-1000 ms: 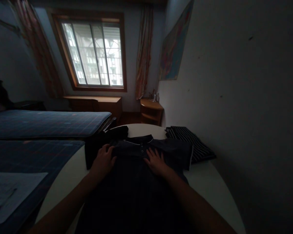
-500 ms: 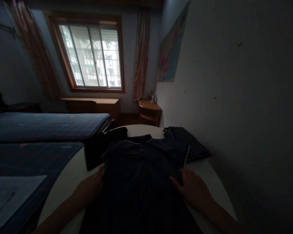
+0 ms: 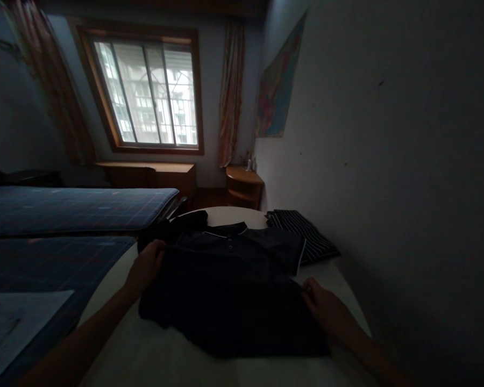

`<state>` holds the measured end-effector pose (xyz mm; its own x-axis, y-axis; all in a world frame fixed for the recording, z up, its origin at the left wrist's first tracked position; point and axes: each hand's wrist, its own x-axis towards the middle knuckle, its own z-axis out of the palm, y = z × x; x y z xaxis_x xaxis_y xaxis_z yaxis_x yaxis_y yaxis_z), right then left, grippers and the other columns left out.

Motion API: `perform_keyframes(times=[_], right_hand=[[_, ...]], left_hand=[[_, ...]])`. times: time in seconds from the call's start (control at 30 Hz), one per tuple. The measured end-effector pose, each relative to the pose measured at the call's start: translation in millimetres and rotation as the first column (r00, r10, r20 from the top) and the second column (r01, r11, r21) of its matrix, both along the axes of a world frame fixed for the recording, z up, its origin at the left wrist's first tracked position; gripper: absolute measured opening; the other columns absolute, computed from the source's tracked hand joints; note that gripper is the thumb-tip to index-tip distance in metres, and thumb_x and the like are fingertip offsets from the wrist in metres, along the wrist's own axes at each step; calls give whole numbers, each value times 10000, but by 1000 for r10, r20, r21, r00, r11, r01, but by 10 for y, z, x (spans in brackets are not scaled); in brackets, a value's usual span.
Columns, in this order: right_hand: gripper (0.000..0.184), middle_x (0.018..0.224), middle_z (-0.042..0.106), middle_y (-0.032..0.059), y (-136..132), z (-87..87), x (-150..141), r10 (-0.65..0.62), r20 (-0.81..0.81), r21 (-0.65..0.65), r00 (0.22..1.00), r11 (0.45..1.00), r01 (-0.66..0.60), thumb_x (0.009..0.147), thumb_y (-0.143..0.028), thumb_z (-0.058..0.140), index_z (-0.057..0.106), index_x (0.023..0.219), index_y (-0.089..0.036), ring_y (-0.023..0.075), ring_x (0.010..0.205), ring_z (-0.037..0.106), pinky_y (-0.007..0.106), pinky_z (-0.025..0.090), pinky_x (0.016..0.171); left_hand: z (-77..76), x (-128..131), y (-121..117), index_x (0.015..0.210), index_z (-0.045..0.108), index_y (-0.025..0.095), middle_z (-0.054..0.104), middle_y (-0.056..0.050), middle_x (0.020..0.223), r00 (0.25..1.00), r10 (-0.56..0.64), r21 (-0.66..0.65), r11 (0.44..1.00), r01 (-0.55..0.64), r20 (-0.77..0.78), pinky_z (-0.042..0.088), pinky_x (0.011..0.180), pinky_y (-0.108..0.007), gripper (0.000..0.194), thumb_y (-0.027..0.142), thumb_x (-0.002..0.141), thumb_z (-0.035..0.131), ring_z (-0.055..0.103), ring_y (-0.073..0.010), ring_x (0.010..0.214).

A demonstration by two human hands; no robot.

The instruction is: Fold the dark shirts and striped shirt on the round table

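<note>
A dark short-sleeved shirt with a white-edged collar and a few buttons lies over the round white table, its collar on the far side. My left hand pinches its left edge near the sleeve. My right hand is closed on the right edge, lower down than the left hand. Between the two hands the cloth is drawn up, and its bottom part hangs loosely above the near tabletop. The fingertips are dim against the dark cloth.
Behind the shirt at left lies a black garment; at back right is a folded striped garment. Left of the table are beds with blue plaid mattresses and a white sheet. A wall rises at right.
Both hands have closed on the shirt's edges, the left having moved away from me. The lower shirt has been lifted and drawn away from me, uncovering the near tabletop.
</note>
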<state>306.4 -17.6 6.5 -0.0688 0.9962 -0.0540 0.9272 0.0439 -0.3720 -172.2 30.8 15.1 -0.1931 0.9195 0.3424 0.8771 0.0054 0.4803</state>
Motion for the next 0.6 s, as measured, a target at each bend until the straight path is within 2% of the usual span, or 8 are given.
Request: perform_keyframes(times=[0.1,0.17,0.27,0.33,0.37,0.43,0.5,0.6], right_hand=[[184,843,697,75,59,-17,214,-52,36,-16,998,998,52,953,-288,350,502,1025,-215,233,759,681,315,418,630],[221,896,697,92,37,-52,280,-56,55,64,997,997,52,941,-297,369,503,1092,-208,241,788,680,329,439,649],[228,1025,675,124,-89,-55,241,43,71,250,997,967,-60,905,-310,440,545,1080,-208,254,897,661,371,476,768],[187,1050,664,122,-207,-9,152,203,78,241,976,946,-216,892,-329,492,591,999,-212,258,948,644,395,480,843],[187,1080,659,118,-264,20,101,301,66,196,951,931,-308,882,-348,529,609,989,-217,261,985,634,402,478,878],[221,1196,632,107,-348,64,11,467,18,101,884,879,-466,859,-373,595,632,1025,-233,262,1089,602,405,469,941],[209,1282,600,100,-365,65,-44,531,-17,66,847,846,-529,871,-349,584,639,1039,-238,258,1165,569,406,453,983],[181,1202,642,107,-266,-11,-43,476,-32,80,879,878,-472,913,-283,478,635,972,-215,246,1108,600,403,462,959]], left_hand=[[-107,-2,51,1114,524,168,646,-112,1076,999,30,-31,999,-31,-31,500,877,-379,277,312,910,404,645,-257,990],[-150,57,-12,1116,521,157,608,-136,1139,997,17,16,1000,-15,-79,506,853,-391,290,342,913,428,635,-267,994],[-137,198,-266,978,528,195,610,-88,1033,970,-159,94,980,178,-187,506,777,-362,206,370,950,423,632,-229,873],[-108,298,-491,883,515,219,609,-26,860,887,-392,19,913,408,-244,487,704,-312,171,343,966,430,616,-188,763],[-100,343,-596,866,518,222,607,-15,824,812,-513,-40,851,524,-277,476,686,-299,147,318,956,453,610,-180,746],[-111,414,-755,917,545,228,634,-20,880,678,-663,-140,740,658,-316,477,719,-303,51,268,918,513,620,-192,816],[-155,450,-815,993,561,235,653,-36,999,636,-694,-185,711,678,-336,486,785,-330,115,203,890,522,625,-213,913],[-233,432,-746,1037,568,239,662,-46,1076,698,-653,-200,756,623,-294,493,828,-346,207,144,908,438,639,-217,959]])
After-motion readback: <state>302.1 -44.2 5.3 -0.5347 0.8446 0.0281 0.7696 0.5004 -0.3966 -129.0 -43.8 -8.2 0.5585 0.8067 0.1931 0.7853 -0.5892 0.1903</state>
